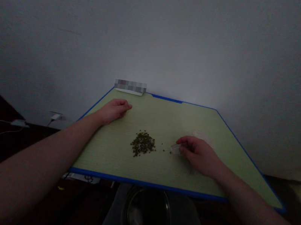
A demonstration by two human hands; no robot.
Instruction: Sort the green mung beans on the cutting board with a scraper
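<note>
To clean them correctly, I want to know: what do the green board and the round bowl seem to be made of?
The green board looks like plastic: matte, finely textured, with a blue edge. The round bowl seems clear glass: it shines and is see-through, though dim light leaves clear plastic possible.

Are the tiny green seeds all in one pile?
No: most tiny green seeds sit heaped on the blue-edged pale green board, but a few lie apart near the right hand.

The pile of small green seeds [142, 143] is obstructing mid-board on the blue-edged cutting board [163, 120]. Passages are remaining between it and the left hand [113, 111] and right hand [196, 155], while the wall [163, 34] is blocking beyond the far edge.
</note>
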